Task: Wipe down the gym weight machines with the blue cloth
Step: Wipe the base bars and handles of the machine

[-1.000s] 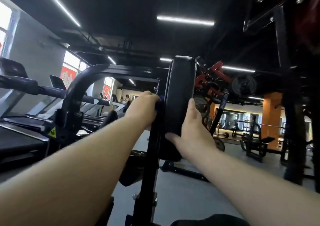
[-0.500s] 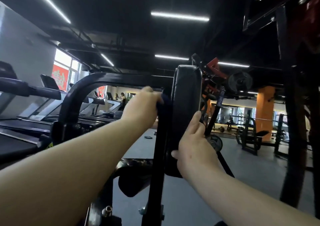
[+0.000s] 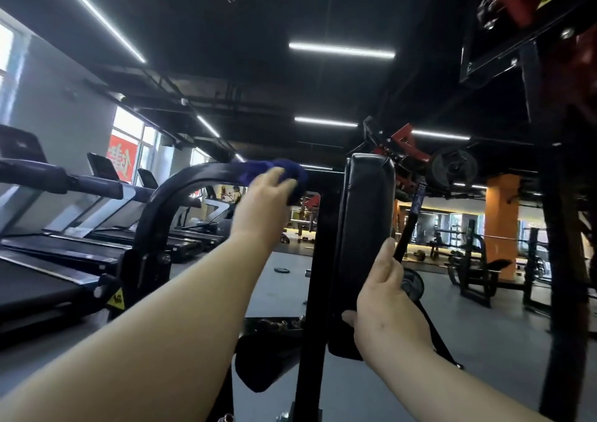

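Note:
A black weight machine stands right in front of me, with an upright padded black cushion (image 3: pixel 366 228) on a black post (image 3: pixel 318 276) and a curved black frame bar (image 3: pixel 181 189) arching to the left. My left hand (image 3: pixel 261 208) grips the blue cloth (image 3: pixel 274 171), bunched over the top of the curved bar just left of the cushion. My right hand (image 3: pixel 384 308) holds the cushion's lower right edge, thumb on the near face, fingers wrapped behind and hidden.
A row of treadmills (image 3: pixel 64 253) lines the left wall under the windows. Red and black plate-loaded machines (image 3: pixel 452 166) rise behind the cushion and a dark frame (image 3: pixel 565 228) stands at right. Benches (image 3: pixel 478 273) and an orange pillar (image 3: pixel 502 224) lie beyond on grey floor.
My left hand has slid with the cloth from the post beside the cushion up and left onto the curved bar, and the cloth now shows. My right hand keeps hold of the cushion.

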